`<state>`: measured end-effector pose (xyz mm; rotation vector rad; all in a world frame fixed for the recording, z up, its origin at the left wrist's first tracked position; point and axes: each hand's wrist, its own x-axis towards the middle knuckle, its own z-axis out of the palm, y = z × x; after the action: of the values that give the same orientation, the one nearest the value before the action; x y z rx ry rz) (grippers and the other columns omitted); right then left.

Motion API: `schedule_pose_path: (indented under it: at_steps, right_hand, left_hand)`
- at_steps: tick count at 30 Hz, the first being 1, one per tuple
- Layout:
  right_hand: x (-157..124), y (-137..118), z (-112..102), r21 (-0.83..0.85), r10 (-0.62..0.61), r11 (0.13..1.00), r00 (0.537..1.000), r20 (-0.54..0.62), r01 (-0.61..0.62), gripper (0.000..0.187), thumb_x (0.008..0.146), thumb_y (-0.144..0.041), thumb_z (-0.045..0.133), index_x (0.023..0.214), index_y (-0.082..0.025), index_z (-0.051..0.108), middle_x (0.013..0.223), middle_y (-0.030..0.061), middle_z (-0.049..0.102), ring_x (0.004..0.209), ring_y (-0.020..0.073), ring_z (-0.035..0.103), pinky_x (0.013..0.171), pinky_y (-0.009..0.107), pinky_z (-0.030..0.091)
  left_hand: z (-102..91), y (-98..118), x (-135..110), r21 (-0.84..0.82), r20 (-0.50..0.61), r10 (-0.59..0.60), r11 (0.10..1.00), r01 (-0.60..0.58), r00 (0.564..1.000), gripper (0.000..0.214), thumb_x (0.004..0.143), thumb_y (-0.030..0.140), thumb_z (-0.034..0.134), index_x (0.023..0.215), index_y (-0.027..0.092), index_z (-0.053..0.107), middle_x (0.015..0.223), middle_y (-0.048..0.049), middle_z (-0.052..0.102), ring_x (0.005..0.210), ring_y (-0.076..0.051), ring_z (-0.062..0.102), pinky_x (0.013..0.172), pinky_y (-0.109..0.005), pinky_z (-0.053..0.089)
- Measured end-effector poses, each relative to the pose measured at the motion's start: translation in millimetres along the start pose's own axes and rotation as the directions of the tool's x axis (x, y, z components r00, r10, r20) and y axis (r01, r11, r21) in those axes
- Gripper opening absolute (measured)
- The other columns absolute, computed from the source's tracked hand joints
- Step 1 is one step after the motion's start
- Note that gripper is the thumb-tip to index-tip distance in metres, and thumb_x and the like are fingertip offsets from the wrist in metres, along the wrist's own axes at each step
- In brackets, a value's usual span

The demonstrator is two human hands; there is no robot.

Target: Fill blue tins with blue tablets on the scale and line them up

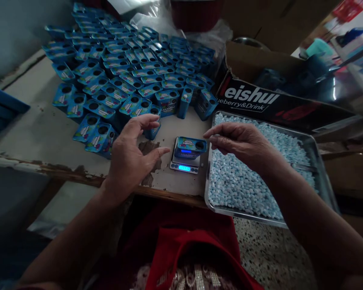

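Observation:
A small blue candy tin [186,152] with a dark round hole in its top sits on a digital pocket scale [184,168], whose display glows blue. My left hand [131,151] is open just left of the scale, thumb and fingers spread apart, not touching the tin. To the right of the tin, my right hand [237,139] has its fingertips pinched together; anything between them is too small to make out. Beneath that hand lies a metal tray [251,216] filled with pale blue and white candies [238,185].
Many similar blue tins [117,80] stand packed on the worn table [24,133] behind and left of the scale. A black printed cardboard box [278,100] borders the tray's far side. Clear plastic [157,16] and a dark red container [196,16] are at the back.

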<state>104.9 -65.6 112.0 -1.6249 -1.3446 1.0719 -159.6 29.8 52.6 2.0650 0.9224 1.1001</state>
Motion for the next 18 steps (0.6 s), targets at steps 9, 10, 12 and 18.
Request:
schedule_pose_path:
  at_steps: [9, 10, 12, 18]
  right_hand:
    - [-3.4, 36.2, -56.6, -0.745, -0.153, 0.659, 0.988, 0.004, 0.105, 0.016, 0.086, -0.028, 0.080, 0.102, -0.026, 0.085, 0.117, 0.0123, 0.077, 0.107, 0.0352, 0.068, 0.090, 0.050, 0.052]
    - [2.6, 40.4, -53.6, -0.828, -0.183, 0.552, 0.983, -0.002, 0.101, 0.020, 0.083, -0.024, 0.081, 0.102, -0.025, 0.085, 0.128, 0.0142, 0.075, 0.117, 0.0400, 0.066, 0.094, 0.054, 0.051]
    - [22.9, 40.1, -32.2, -0.868, -0.257, 0.480, 0.966, -0.004, 0.124, 0.025, 0.088, -0.022, 0.077, 0.111, -0.025, 0.084, 0.135, 0.0152, 0.073, 0.120, 0.0401, 0.066, 0.096, 0.053, 0.052]
    - [118.7, 7.7, 72.4, -0.799, -0.394, 0.447, 0.890, 0.229, 0.403, 0.035, 0.102, -0.017, 0.061, 0.135, -0.022, 0.069, 0.124, 0.0124, 0.074, 0.097, 0.0264, 0.073, 0.075, 0.035, 0.050]
  left_hand:
    - [57.0, 27.9, 17.0, 0.272, 0.596, 0.157, 0.883, -0.382, 0.787, 0.037, 0.097, 0.011, 0.066, 0.132, 0.021, 0.065, 0.125, -0.0120, 0.072, 0.117, -0.032, 0.069, 0.101, -0.049, 0.060]
    - [43.5, 29.8, 21.4, 0.290, 0.563, 0.166, 0.877, -0.382, 0.810, 0.037, 0.097, 0.010, 0.064, 0.132, 0.022, 0.065, 0.124, -0.0103, 0.073, 0.115, -0.030, 0.070, 0.098, -0.046, 0.061]
    - [-3.2, 27.9, 38.1, 0.352, 0.358, 0.216, 0.870, -0.345, 0.908, 0.044, 0.095, 0.013, 0.071, 0.136, 0.026, 0.064, 0.129, -0.0072, 0.072, 0.119, -0.027, 0.069, 0.104, -0.043, 0.060]
    - [-198.0, -42.0, 163.0, 0.637, -0.151, 0.132, 0.771, -0.006, 0.980, 0.068, 0.065, 0.018, 0.098, 0.127, 0.010, 0.070, 0.111, 0.0017, 0.073, 0.106, -0.021, 0.069, 0.113, -0.046, 0.053]
